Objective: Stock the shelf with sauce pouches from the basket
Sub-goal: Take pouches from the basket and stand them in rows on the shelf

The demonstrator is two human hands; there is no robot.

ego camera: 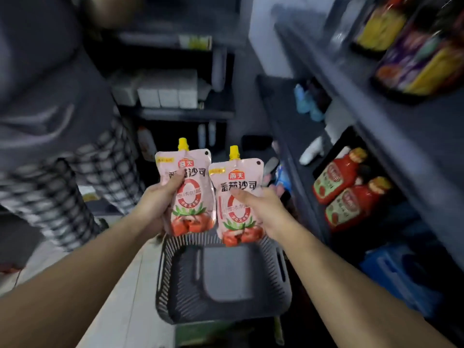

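Left pouch [192,207] pinched upright in left hand [154,205], thumb across front; right pouch [238,217] likewise in right hand [266,209]. Edges overlapping, above far rim of one basket [160,285]. Open room on shelf [288,151] beside two red bottles [337,178].

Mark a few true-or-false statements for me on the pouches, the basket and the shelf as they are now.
1. Each hand holds one sauce pouch: the left hand grips the left pouch, the right hand grips the right pouch. True.
2. Both pouches carry red caps. False: the caps are yellow.
3. No pouch shows inside the basket below the hands. True.
4. The red sauce bottles stand on the floor at the left. False: the red sauce bottles lie on the shelf at the right.
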